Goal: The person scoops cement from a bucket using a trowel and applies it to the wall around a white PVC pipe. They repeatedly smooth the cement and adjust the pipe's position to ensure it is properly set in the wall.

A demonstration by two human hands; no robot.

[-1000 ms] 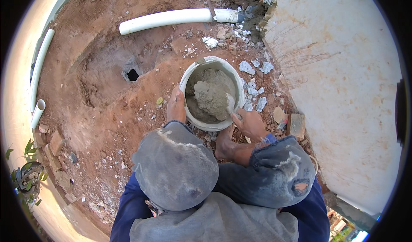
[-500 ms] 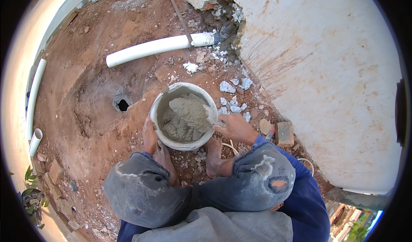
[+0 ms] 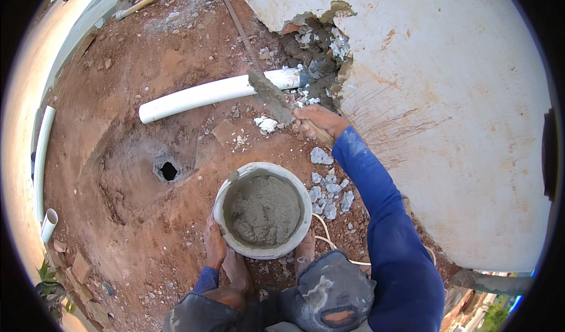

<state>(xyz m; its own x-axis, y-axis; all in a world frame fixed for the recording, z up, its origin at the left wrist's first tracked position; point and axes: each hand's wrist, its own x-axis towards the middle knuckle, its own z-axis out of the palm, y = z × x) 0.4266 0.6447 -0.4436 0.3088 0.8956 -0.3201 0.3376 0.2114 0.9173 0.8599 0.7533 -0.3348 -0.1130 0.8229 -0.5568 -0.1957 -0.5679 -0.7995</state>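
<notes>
A round, pale-rimmed bucket (image 3: 308, 205) stands on the soil between my feet, with wet grey mortar (image 3: 265, 211) inside. My left hand (image 3: 215, 242) grips its left side; some of the fingers are hidden behind the wall. In my stretched-out right hand (image 3: 321, 122) is a trowel (image 3: 272, 98) with a wooden handle. Its mortar-smeared blade points up and left, overlapping the white pipe (image 3: 200, 98) in the picture. That pipe runs into a broken hole (image 3: 318, 55) at the foot of the white wall, where rough grey mortar surrounds its dark end.
Grey rubble (image 3: 329, 193) lies right of the bucket, beside a pale cable (image 3: 322, 232). A small dark pit (image 3: 169, 171) opens in the red soil to the left. A metal bar (image 3: 238, 26) reaches the pipe. The white wall (image 3: 453, 126) fills the right side.
My right hand has lifted the trowel out of the bucket and carried it forward toward the wall hole. The left hand stays on the bucket. The mortar in it looks flatter.
</notes>
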